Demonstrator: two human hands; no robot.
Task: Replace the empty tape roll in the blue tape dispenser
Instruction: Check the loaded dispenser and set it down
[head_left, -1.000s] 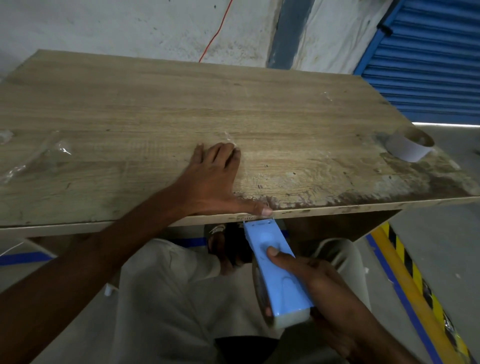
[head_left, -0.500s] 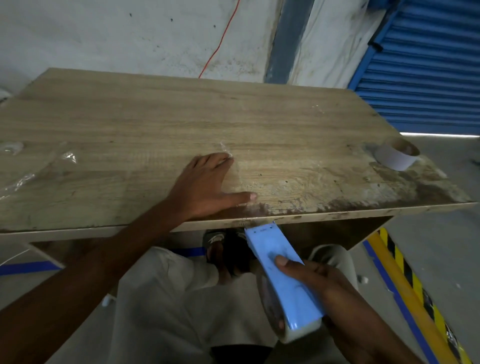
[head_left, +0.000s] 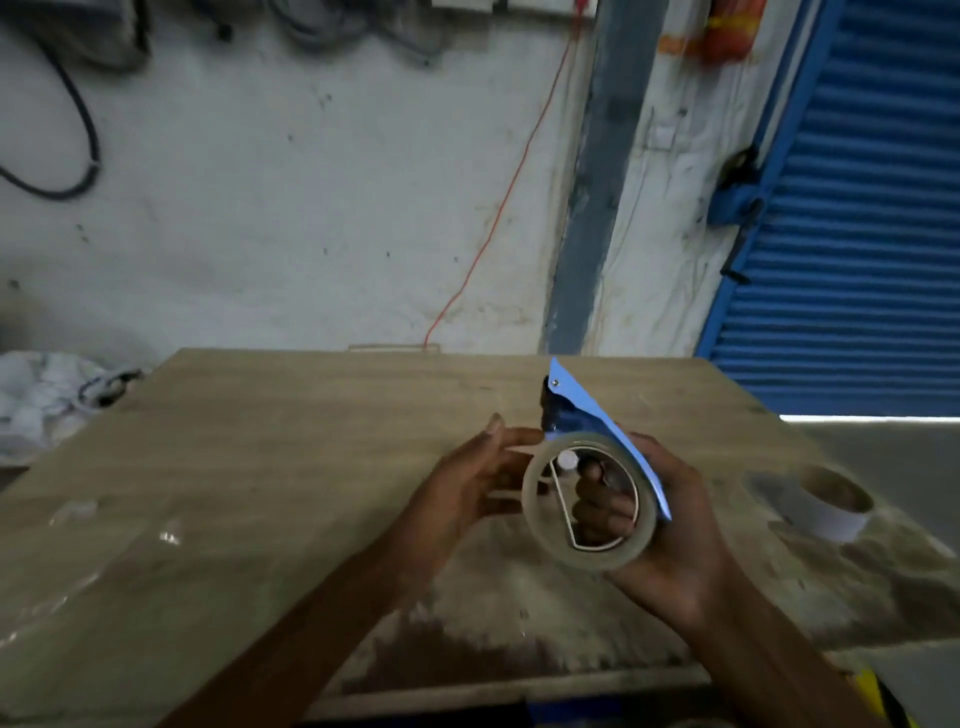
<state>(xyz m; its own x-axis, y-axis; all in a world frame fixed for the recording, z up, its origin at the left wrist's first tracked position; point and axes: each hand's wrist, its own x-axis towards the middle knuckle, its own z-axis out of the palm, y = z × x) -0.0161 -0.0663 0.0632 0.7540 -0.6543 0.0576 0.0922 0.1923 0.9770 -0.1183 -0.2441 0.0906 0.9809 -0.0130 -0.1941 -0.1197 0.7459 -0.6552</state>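
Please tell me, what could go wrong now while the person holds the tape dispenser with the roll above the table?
1. The right hand alone carries the blue tape dispenser, while the left hand only touches its side; it could slip and drop onto the table.
2. The tape roll shows a wide gap around the white hub, so it may sit loosely and slide off.
3. The left fingers lie close to the dispenser's front end, where a cutter may be.

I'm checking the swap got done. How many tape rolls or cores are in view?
2: a clear tape roll on the blue tape dispenser held in both hands, and an empty core standing on the table's right side.
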